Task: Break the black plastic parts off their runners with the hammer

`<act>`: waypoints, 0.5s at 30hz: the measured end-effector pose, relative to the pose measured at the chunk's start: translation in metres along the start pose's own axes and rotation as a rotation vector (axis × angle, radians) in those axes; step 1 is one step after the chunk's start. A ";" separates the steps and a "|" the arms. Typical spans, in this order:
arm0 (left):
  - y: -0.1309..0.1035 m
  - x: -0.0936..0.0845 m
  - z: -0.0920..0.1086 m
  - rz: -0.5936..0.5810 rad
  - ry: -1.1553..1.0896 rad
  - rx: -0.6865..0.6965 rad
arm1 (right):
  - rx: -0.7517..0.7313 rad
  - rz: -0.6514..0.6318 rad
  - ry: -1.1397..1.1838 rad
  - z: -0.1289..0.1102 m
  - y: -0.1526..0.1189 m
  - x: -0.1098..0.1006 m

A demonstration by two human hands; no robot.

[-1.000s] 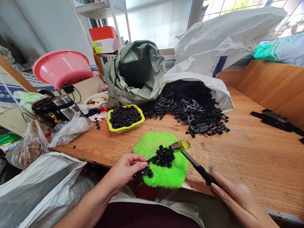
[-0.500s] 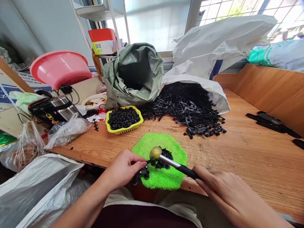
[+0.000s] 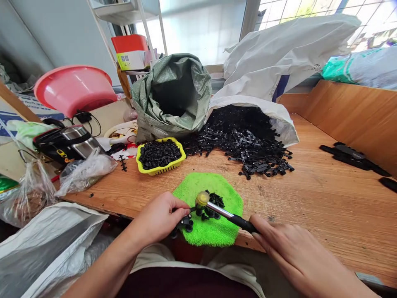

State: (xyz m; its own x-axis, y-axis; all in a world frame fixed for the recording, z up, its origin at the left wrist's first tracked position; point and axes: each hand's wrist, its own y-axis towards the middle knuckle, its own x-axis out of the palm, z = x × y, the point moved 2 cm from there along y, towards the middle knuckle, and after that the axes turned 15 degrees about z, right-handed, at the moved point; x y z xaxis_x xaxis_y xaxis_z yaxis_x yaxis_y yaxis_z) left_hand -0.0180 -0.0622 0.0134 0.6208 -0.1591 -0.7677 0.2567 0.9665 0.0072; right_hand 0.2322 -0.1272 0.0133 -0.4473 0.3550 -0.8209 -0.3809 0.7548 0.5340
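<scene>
My right hand [image 3: 276, 244] is wrapped round the black grip of a mallet [image 3: 221, 210] with a shiny metal shaft and a yellowish, see-through head. The mallet's head is over the green cloth [image 3: 198, 184], right by the end of a black plastic part [image 3: 186, 222] pinched in my left hand [image 3: 164, 217]. Whether the head touches the part I cannot tell. Several small black round-headed pieces [image 3: 216, 199] lie in a loose heap on the cloth behind the mallet shaft. My left fingers hide some of the held part.
A yellow basket [image 3: 173, 169] full of small black pieces stands beyond the cloth. Black plastic parts [image 3: 254, 151] spill from a white sack [image 3: 269, 70] behind. Left of it stands a green woven sack [image 3: 142, 97]. Plastic bags [image 3: 89, 169] and a steel flask [image 3: 82, 140] are at left.
The whole view has shifted slightly. Both hands keep their holds, and the mallet's head stays by the black part, looking less blurred now.
</scene>
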 end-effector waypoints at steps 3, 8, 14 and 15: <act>-0.001 -0.001 0.000 0.003 -0.009 0.004 | 0.023 0.019 0.012 0.001 -0.001 0.000; -0.001 0.000 -0.004 -0.005 -0.014 -0.008 | -0.021 -0.007 -0.050 0.000 -0.001 0.001; -0.002 0.001 -0.003 0.000 -0.028 -0.001 | 0.011 -0.069 -0.058 0.000 -0.001 0.004; -0.003 0.001 -0.003 -0.004 -0.035 -0.003 | 0.025 -0.069 -0.019 0.000 -0.001 0.003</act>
State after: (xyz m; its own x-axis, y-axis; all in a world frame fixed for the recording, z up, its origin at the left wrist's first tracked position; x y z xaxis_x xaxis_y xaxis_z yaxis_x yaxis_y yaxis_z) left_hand -0.0206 -0.0643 0.0108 0.6454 -0.1699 -0.7447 0.2570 0.9664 0.0023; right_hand 0.2310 -0.1267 0.0101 -0.4051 0.3116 -0.8595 -0.3899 0.7915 0.4707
